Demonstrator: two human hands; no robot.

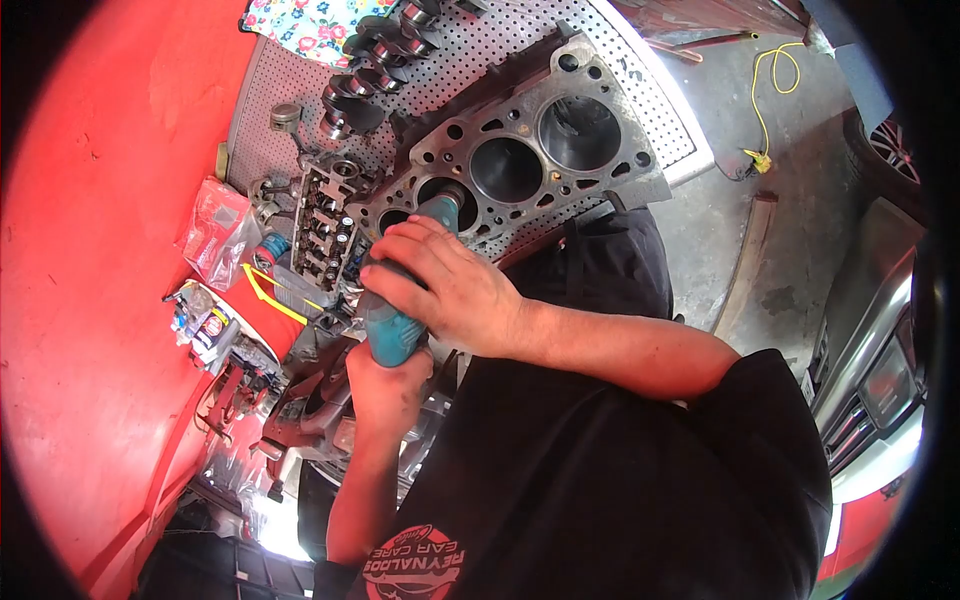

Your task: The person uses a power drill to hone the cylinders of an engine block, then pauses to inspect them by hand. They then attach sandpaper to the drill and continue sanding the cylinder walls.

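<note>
Both my hands grip a teal power tool [392, 335]. My right hand [440, 285] wraps its upper body and my left hand [385, 385] holds its lower end. The tool's nose [440, 208] points into a cylinder bore of a grey engine block [530, 150], which lies on a perforated metal table [660, 120]. Two other bores to the right stand open. The tool's tip is hidden inside the bore.
A crankshaft [380, 60] and a cylinder head [325, 215] lie on the table to the left of the block. Plastic bags of parts [215, 230] rest on a red surface [90, 300]. A yellow cord [770, 90] runs over the concrete floor; a car [880, 370] stands at right.
</note>
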